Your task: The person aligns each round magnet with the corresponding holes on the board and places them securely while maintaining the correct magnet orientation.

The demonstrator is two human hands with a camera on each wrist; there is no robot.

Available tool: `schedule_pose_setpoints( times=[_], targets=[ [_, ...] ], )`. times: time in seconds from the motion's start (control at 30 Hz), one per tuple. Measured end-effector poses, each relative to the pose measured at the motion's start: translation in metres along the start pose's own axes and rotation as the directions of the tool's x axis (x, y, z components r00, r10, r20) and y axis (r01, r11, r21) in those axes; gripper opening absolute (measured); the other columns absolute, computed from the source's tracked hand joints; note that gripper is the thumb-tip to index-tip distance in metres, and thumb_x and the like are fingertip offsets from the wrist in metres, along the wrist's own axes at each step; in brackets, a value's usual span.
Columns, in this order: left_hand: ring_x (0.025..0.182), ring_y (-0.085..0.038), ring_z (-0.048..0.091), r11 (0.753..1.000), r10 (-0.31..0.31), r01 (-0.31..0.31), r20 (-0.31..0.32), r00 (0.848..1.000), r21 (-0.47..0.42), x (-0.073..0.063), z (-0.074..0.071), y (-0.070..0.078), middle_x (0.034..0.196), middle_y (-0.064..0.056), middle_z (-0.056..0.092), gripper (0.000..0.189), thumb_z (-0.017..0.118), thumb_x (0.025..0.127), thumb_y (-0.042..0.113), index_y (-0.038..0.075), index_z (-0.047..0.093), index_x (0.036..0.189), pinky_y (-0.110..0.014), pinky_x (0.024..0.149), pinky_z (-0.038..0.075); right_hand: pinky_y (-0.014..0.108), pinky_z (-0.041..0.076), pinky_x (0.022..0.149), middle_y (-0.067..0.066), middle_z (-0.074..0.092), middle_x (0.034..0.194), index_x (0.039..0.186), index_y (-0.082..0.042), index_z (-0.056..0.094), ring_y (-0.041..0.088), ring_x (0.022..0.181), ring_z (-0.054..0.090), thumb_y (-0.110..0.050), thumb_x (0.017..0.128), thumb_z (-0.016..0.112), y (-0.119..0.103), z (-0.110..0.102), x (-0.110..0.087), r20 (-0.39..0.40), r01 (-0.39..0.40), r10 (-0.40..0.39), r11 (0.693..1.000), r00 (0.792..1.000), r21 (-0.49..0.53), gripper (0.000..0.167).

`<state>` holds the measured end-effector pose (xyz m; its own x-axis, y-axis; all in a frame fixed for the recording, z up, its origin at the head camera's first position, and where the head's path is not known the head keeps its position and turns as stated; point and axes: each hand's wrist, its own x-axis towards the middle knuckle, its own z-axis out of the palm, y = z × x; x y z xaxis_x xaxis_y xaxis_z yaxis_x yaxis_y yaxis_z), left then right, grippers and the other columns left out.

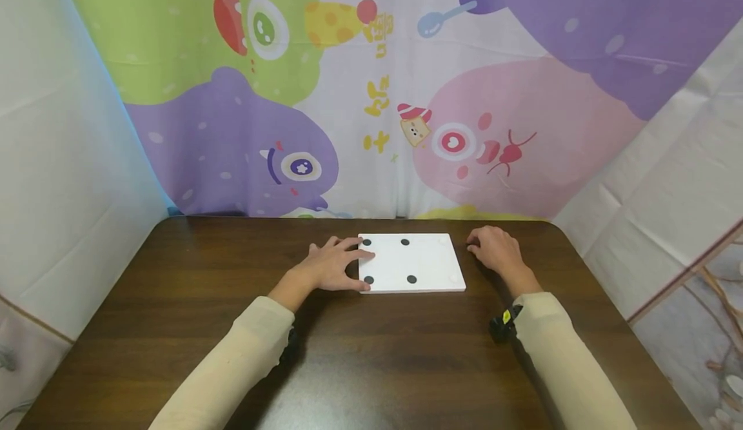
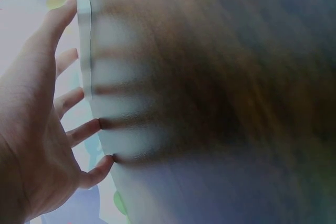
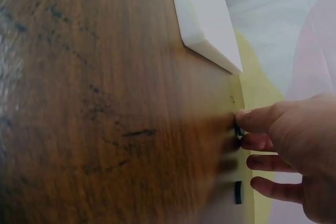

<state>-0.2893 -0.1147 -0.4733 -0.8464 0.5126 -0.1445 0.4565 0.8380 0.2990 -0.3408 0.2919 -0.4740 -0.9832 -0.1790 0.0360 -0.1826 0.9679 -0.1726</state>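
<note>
A white rectangular board lies flat on the table, with several round black discs on its left and middle parts. Two faint pale round marks show near its right edge. My left hand has its fingers spread, and the fingertips and thumb rest on the board's left end. To the right of the board, my right hand is low over the table. In the right wrist view its thumb and forefinger pinch a small black disc, partly hidden. Another black disc stands by the outer fingers.
The dark brown wooden table has a curtain with cartoon figures right behind its far edge. Pale cloth walls flank both sides. A dark wrist camera is strapped at the right sleeve.
</note>
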Motion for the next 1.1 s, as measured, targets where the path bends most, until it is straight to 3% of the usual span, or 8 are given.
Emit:
schedule_pose_setpoints(
  times=[1.1],
  targets=[
    [0.166,-0.049,0.037,1.000,0.005,-0.005,-0.005,1.000,-0.015,-0.0005,-0.0005,-0.0002,0.188,-0.005,0.031,0.084,0.075,0.096,0.073,0.037,0.052,0.169,-0.095,0.120,0.028,0.065,0.062,0.085,0.016,0.081,0.120,0.116,-0.014,0.086,0.044,0.114,0.075,-0.020,0.098,0.077,-0.0061,0.0002,-0.0059,-0.082,0.049,-0.048,0.999,0.995,0.012,0.021]
  ],
)
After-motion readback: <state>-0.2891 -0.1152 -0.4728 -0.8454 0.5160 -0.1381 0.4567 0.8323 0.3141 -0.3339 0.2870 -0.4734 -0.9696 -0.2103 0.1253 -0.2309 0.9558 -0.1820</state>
